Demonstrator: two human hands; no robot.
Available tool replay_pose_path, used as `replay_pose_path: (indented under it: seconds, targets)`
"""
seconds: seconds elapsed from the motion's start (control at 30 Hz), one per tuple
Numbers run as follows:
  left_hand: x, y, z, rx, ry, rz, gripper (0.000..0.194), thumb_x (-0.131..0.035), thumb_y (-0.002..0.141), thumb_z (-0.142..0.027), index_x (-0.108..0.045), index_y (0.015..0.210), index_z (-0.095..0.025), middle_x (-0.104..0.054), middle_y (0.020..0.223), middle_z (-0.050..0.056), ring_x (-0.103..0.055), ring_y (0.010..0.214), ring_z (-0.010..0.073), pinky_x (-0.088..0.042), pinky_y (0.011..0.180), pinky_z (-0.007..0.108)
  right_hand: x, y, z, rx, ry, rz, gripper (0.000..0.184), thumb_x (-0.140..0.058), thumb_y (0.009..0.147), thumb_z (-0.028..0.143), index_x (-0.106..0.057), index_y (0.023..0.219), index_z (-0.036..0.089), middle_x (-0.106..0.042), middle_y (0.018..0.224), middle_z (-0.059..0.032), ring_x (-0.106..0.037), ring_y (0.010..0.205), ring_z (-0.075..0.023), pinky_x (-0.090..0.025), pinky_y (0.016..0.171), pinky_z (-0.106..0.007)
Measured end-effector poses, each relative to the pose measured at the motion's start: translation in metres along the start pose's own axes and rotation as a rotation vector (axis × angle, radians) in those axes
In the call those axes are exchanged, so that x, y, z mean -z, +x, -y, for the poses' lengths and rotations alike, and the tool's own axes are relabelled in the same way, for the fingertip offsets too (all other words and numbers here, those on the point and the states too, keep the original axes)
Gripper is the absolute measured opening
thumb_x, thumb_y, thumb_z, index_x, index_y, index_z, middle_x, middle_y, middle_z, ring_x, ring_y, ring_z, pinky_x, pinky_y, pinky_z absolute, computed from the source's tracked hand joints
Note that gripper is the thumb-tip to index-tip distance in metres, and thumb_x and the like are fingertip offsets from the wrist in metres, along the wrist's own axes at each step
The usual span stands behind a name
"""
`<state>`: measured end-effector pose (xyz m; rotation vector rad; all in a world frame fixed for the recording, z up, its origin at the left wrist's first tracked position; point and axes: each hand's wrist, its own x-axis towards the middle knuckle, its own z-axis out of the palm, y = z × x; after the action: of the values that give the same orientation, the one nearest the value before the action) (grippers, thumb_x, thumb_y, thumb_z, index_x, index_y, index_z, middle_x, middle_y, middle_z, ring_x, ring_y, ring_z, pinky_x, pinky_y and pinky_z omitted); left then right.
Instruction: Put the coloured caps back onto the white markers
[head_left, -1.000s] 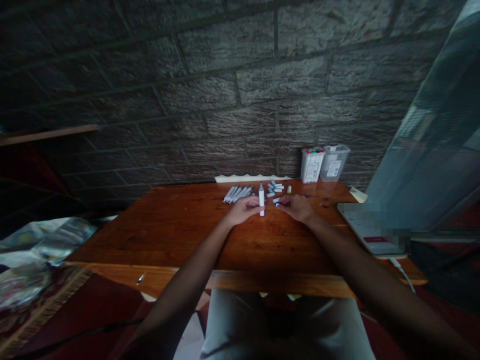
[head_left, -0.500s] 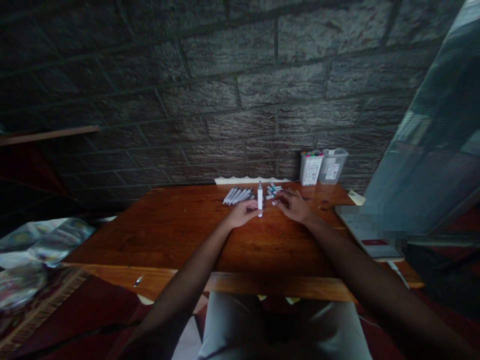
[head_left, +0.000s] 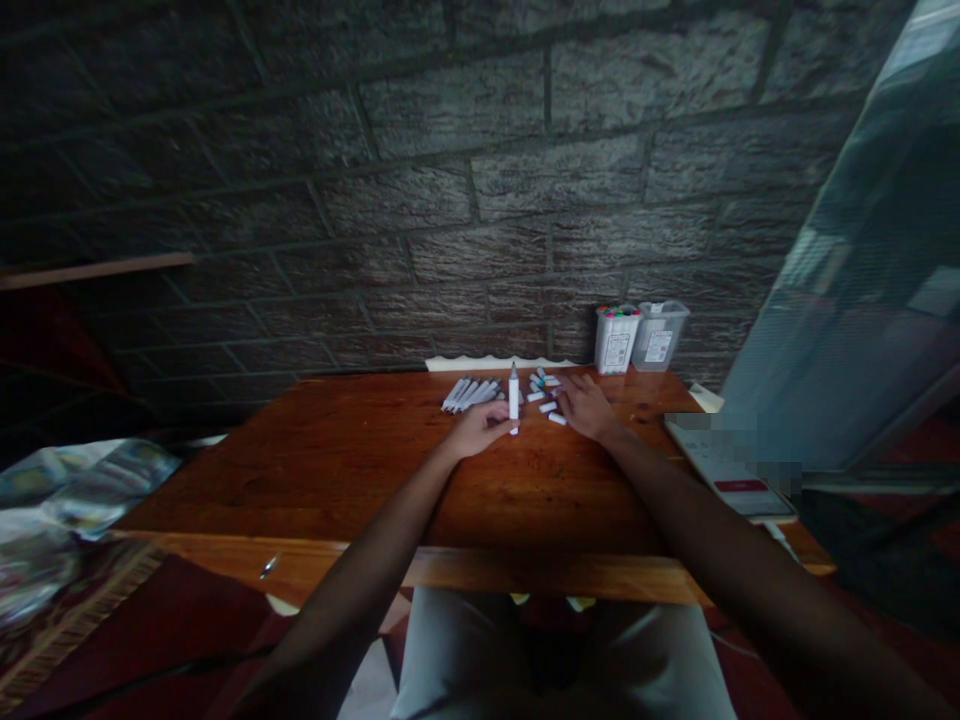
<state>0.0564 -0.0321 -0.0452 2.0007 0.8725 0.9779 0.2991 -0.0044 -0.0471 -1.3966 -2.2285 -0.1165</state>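
My left hand [head_left: 477,431] is closed around the lower end of a white marker [head_left: 514,400], which stands upright with its bare dark tip pointing up. My right hand [head_left: 588,408] rests at the right side of several loose marker caps [head_left: 556,418], its fingers apart and reaching toward them. Some caps have blue ends, and part of the group is hidden by the fingers. Just beyond my left hand, several grey-white markers [head_left: 466,394] lie side by side on the wooden table [head_left: 330,470].
Near the wall stand a clear box of markers [head_left: 616,342] with colourful tops and a second clear box [head_left: 659,338]. A laptop-like device [head_left: 739,480] with a cable lies at the right edge. White wavy-edged strip [head_left: 495,364] runs along the table's back.
My right hand has moved slightly over the caps and its fingers have spread. Two white caps now lie in view nearer to me. My left hand still holds the marker upright.
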Motion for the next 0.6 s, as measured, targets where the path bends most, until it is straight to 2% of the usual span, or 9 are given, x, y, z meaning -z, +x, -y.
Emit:
replay_pose_path:
  seconds: [0.1, 0.2, 0.3, 0.47, 0.53, 0.6]
  targets:
    - [0.002, 0.0, 0.001, -0.003, 0.01, -0.005, 0.033, -0.067, 0.079, -0.043, -0.067, 0.091, -0.013, -0.068, 0.086, 0.006, -0.063, 0.08, 0.0156, -0.048, 0.077, 0.028, -0.003, 0.004, -0.004, 0.044, 0.024, 0.12, 0.041, -0.04, 0.092, 0.017, -0.056, 0.129, 0.021, -0.061, 0.126, -0.0084, -0.053, 0.116, -0.0217, -0.037, 0.102, -0.037]
    - [0.005, 0.0, 0.0, -0.009, 0.043, -0.019, 0.031, -0.065, 0.08, -0.042, -0.067, 0.091, -0.013, -0.069, 0.088, 0.006, -0.063, 0.081, 0.0158, -0.048, 0.078, 0.028, -0.001, 0.003, -0.008, 0.042, 0.089, 0.155, 0.039, -0.041, 0.09, 0.012, -0.065, 0.118, 0.026, -0.065, 0.12, -0.004, -0.056, 0.113, -0.0181, -0.039, 0.102, -0.032]
    - [0.007, 0.0, 0.001, -0.015, 0.078, -0.035, 0.031, -0.064, 0.08, -0.04, -0.067, 0.096, -0.014, -0.069, 0.09, 0.005, -0.063, 0.083, 0.0163, -0.048, 0.079, 0.029, 0.007, -0.004, -0.014, 0.006, 0.154, 0.146, 0.034, -0.043, 0.092, 0.018, -0.068, 0.111, 0.028, -0.069, 0.112, -0.0021, -0.062, 0.103, -0.0173, -0.043, 0.097, -0.03]
    - [0.009, -0.001, 0.003, -0.011, 0.12, -0.051, 0.031, -0.064, 0.08, -0.038, -0.066, 0.1, -0.015, -0.07, 0.09, 0.006, -0.064, 0.083, 0.0171, -0.048, 0.078, 0.03, 0.019, -0.014, -0.023, -0.097, 0.206, 0.182, 0.024, -0.053, 0.088, 0.028, -0.071, 0.102, 0.022, -0.072, 0.098, -0.0057, -0.066, 0.088, -0.0196, -0.048, 0.085, -0.031]
    - [0.009, -0.002, 0.003, -0.017, 0.141, -0.056, 0.031, -0.065, 0.079, -0.038, -0.067, 0.1, -0.015, -0.07, 0.092, 0.006, -0.063, 0.083, 0.0173, -0.048, 0.078, 0.03, 0.018, -0.013, -0.025, -0.152, 0.259, 0.136, 0.025, -0.051, 0.088, 0.027, -0.069, 0.104, 0.021, -0.072, 0.097, -0.0066, -0.066, 0.085, -0.0199, -0.049, 0.084, -0.033]
    - [0.009, -0.002, 0.001, -0.014, 0.161, -0.054, 0.032, -0.066, 0.079, -0.038, -0.068, 0.1, -0.015, -0.07, 0.092, 0.006, -0.063, 0.081, 0.017, -0.048, 0.077, 0.03, 0.016, -0.01, -0.023, -0.198, 0.391, 0.014, 0.027, -0.05, 0.089, 0.031, -0.066, 0.107, 0.019, -0.071, 0.1, -0.008, -0.066, 0.087, -0.02, -0.049, 0.084, -0.034]
